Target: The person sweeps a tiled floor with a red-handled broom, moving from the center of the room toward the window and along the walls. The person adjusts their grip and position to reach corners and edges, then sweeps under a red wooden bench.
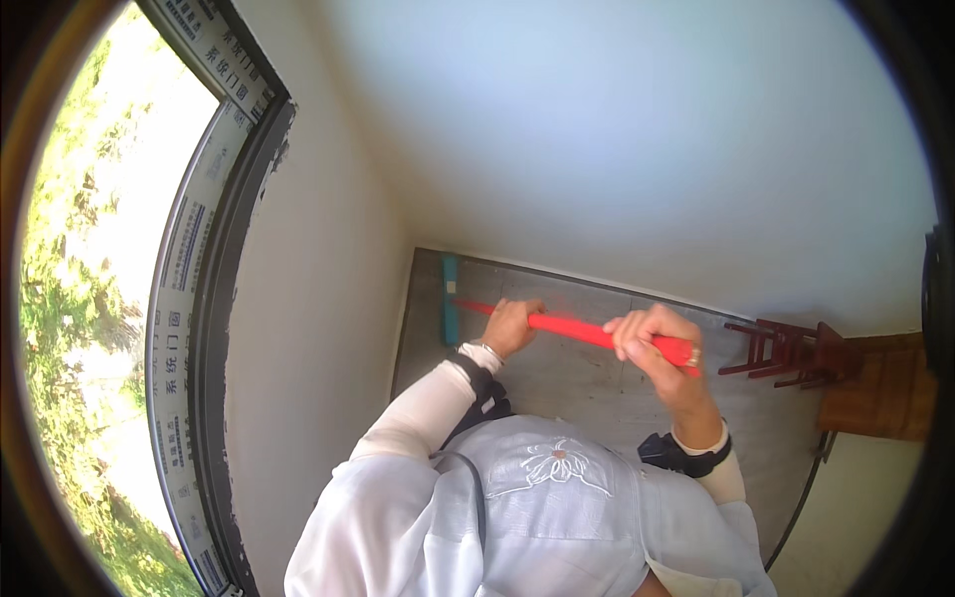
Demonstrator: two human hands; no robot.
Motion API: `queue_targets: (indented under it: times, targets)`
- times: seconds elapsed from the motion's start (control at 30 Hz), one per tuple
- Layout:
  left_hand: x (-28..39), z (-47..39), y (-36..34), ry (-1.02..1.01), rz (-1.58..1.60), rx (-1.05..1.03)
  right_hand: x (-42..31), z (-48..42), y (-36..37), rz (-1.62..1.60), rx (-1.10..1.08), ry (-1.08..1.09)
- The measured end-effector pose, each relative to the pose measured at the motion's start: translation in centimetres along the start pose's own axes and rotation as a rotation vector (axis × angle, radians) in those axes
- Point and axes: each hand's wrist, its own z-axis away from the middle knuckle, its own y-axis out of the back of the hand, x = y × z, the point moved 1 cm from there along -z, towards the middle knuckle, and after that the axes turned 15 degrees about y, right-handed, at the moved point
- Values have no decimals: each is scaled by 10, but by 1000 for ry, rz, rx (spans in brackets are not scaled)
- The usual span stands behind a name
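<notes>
A red broom handle (571, 326) slants across in front of my chest, its near end high at the right. My right hand (656, 343) grips it close to that end. Farther down, my left hand (513, 326) is wrapped around the same handle. At the far end a teal broom head (449, 302) rests on the grey tiled floor (582, 377), near the left wall and the corner. A small pale patch shows on the head. Its underside is hidden from this angle.
Dark red wooden stools or chairs (783, 351) stand at the right, beside a brown wooden piece of furniture (880, 395). A pale wall (634, 149) rises ahead. On the left is a window frame (224, 298) covered in printed protective film, with bright greenery outside.
</notes>
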Motion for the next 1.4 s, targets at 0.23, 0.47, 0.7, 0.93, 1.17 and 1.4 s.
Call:
queue_targets:
  times: [0.23,0.47,0.7,0.93,1.17,1.4]
  targets:
    - [89,20,93,-141,-51,129,-81,-8,32,-216,-33,268]
    - [220,56,125,-746,-159,127,-220,66,120,-438,-173,568]
    - [323,90,78,-1086,-204,204,-271,189,219,-471,146,749]
    - [353,121,42,-1156,-261,149,-264,290,252,-223,418,831]
    - [406,128,61,-1307,-401,400,-269,390,307,-85,667,894]
    - [378,113,49,-1178,-260,250,-240,403,297,-120,611,854]
